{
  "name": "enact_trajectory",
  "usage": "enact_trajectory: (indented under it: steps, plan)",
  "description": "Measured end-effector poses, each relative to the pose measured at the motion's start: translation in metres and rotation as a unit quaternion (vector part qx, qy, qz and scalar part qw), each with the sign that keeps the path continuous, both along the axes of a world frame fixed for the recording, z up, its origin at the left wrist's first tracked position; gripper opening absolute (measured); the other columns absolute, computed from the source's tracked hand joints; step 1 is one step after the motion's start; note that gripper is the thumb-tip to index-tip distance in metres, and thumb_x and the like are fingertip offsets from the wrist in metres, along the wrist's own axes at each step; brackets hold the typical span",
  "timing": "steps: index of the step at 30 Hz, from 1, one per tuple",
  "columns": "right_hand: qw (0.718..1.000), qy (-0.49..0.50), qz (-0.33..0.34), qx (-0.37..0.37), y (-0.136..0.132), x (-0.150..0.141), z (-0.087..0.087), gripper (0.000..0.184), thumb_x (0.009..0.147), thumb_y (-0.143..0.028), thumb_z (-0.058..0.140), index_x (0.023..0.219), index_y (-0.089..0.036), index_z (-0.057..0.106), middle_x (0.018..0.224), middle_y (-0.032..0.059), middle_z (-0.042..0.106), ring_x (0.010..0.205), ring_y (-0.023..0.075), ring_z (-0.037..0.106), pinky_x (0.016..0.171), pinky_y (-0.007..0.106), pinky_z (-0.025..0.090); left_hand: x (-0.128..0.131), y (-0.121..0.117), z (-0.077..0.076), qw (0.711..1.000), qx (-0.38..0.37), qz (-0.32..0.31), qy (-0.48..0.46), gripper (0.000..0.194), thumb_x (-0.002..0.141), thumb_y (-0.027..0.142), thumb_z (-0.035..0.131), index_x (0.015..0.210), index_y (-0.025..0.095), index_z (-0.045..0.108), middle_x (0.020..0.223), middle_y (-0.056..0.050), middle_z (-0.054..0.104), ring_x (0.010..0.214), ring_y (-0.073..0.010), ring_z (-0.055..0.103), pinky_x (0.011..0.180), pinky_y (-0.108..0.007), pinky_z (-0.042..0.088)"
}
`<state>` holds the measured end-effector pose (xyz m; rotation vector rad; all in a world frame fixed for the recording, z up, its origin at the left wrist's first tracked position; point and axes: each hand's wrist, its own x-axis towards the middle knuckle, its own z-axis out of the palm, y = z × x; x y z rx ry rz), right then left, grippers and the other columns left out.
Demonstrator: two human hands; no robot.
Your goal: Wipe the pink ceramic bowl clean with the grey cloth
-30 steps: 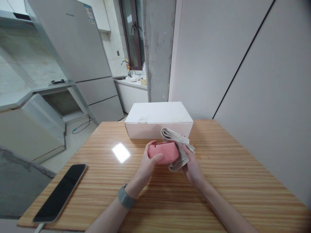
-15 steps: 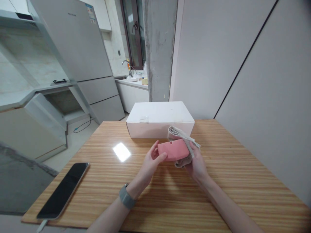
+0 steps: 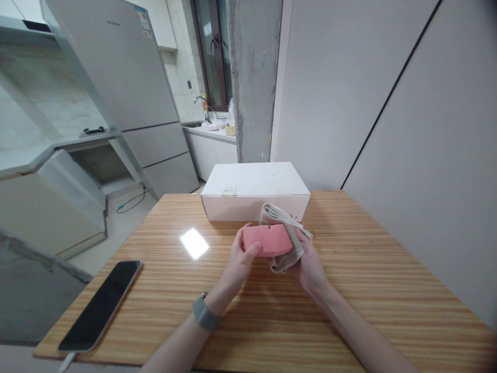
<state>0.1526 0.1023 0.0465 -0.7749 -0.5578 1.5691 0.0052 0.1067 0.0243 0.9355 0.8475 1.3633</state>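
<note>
A pink case point(image 3: 268, 241), flat with a small notch in its top edge, is held by its left end in my left hand point(image 3: 240, 255), thumb on the front. My right hand point(image 3: 309, 267) grips a folded grey-beige cloth point(image 3: 285, 261) from the right side. The cloth lies behind and against the right end of the pink case, its folded top rising above it. Both hands are over the wooden table. Fingers behind the case and cloth are partly hidden.
A white cardboard box point(image 3: 254, 207) stands at the far edge of the wooden table point(image 3: 361, 269). At the left front lies a black phone point(image 3: 103, 305) with a white cable plugged in. Beyond are a fridge point(image 3: 112, 67) and a sink counter point(image 3: 212, 147).
The pink case and cloth have shifted slightly left together with both hands. The case now sits more level, and the grips look unchanged.
</note>
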Motion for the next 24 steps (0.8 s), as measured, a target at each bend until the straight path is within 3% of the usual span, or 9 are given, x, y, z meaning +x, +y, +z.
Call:
enact_trajectory:
  steps: [4,8,13,15,18,24]
  plan:
    - [1.000,-0.004,-0.015,-0.001,-0.003,-0.003,-0.002,0.034,0.071,-0.051,0.071,0.091,-0.024,0.073,0.085,0.0013,0.078,0.088,0.0268,0.071,0.068,0.034,0.057,-0.002,0.001,0.002,0.996,0.002,0.062,0.059,0.075,0.063,0.038,0.079,0.128,0.017,0.047,0.113,-0.012,0.063,0.100,-0.0253,0.060,0.087,-0.034,0.047]
    - [0.998,-0.042,-0.049,-0.007,-0.003,-0.008,-0.011,0.034,0.066,-0.050,0.076,0.088,-0.025,0.074,0.088,0.0010,0.078,0.098,0.0280,0.068,0.073,0.035,0.057,-0.003,0.001,0.003,0.992,0.006,0.095,0.086,0.077,0.065,0.035,0.079,0.131,0.018,0.044,0.121,-0.012,0.059,0.109,-0.0252,0.057,0.096,-0.034,0.043]
    - [0.994,-0.050,-0.097,0.022,0.003,-0.006,-0.014,0.035,0.067,-0.048,0.075,0.095,-0.026,0.074,0.105,0.0001,0.076,0.113,0.0262,0.062,0.091,0.037,0.053,-0.004,0.003,-0.001,0.999,-0.045,0.030,0.004,0.071,0.073,0.042,0.073,0.134,0.017,0.049,0.135,-0.012,0.054,0.129,-0.0275,0.046,0.108,-0.036,0.034]
    - [0.995,-0.034,-0.087,0.028,0.005,-0.003,-0.011,0.036,0.070,-0.048,0.073,0.098,-0.025,0.073,0.108,0.0008,0.075,0.111,0.0262,0.063,0.090,0.037,0.053,-0.004,0.003,-0.002,0.998,-0.060,0.002,-0.033,0.066,0.077,0.043,0.068,0.135,0.018,0.049,0.138,-0.011,0.054,0.131,-0.0268,0.044,0.110,-0.037,0.032]
    - [0.997,-0.014,-0.069,0.012,0.006,0.000,-0.007,0.034,0.072,-0.048,0.070,0.097,-0.025,0.073,0.103,0.0011,0.077,0.105,0.0262,0.067,0.084,0.036,0.055,-0.004,0.000,0.002,0.999,-0.027,-0.013,-0.019,0.066,0.079,0.038,0.070,0.138,0.021,0.047,0.134,-0.010,0.058,0.128,-0.0248,0.048,0.110,-0.037,0.031]
    - [0.999,0.009,-0.042,-0.018,0.004,0.001,-0.007,0.032,0.078,-0.048,0.065,0.098,-0.024,0.074,0.096,0.0018,0.078,0.099,0.0271,0.069,0.080,0.037,0.057,-0.003,-0.004,0.011,0.999,0.003,-0.032,-0.038,0.065,0.067,0.033,0.080,0.125,0.018,0.055,0.123,-0.013,0.064,0.115,-0.0280,0.058,0.095,-0.036,0.044]
